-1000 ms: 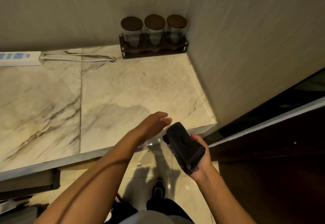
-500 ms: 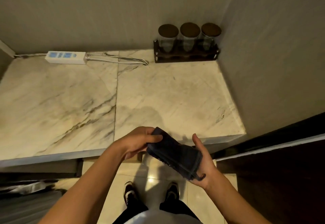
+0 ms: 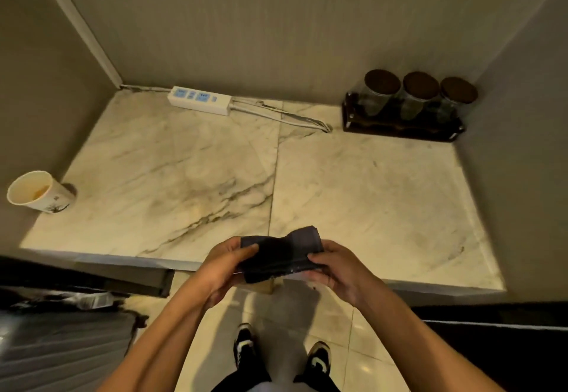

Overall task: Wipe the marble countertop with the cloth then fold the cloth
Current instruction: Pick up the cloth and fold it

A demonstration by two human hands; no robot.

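Note:
A dark folded cloth (image 3: 281, 254) is held in the air just over the front edge of the marble countertop (image 3: 190, 182). My left hand (image 3: 226, 264) grips its left end with the thumb on top. Its right end sits in my right hand (image 3: 336, 267), fingers underneath. The cloth sags slightly in the middle between both hands. The marble is pale with dark veins and a seam down its middle.
A paper cup (image 3: 40, 191) stands at the countertop's left edge. A white power strip (image 3: 199, 101) with its cable lies along the back wall. Three lidded glass jars in a dark rack (image 3: 405, 108) fill the back right corner. Walls close three sides.
My left hand came onto the cloth, which was only in my right hand before. The cloth has turned crosswise and moved up over the counter edge. The view swung left.

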